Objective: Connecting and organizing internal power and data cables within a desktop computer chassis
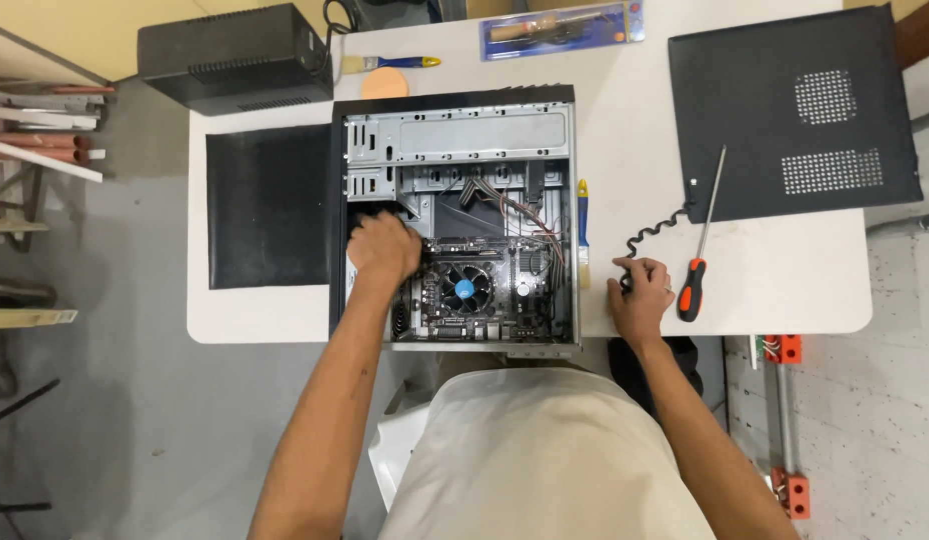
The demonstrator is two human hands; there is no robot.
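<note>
I am in a small repair workshop for computers. On my white bench (765, 280) lies an opened desktop computer case (455, 215), its black side panel (795, 110) laid aside to my right. Tools lie about it: a screwdriver with an orange and black handle (697, 270), a paintbrush (390, 64), a packaged soldering iron (560, 28). A black backup power unit (235, 55) sits at the bench's far corner. The floor is bare grey concrete (135, 400), with lengths of pipe and trim (40, 125) stacked at my left.
</note>
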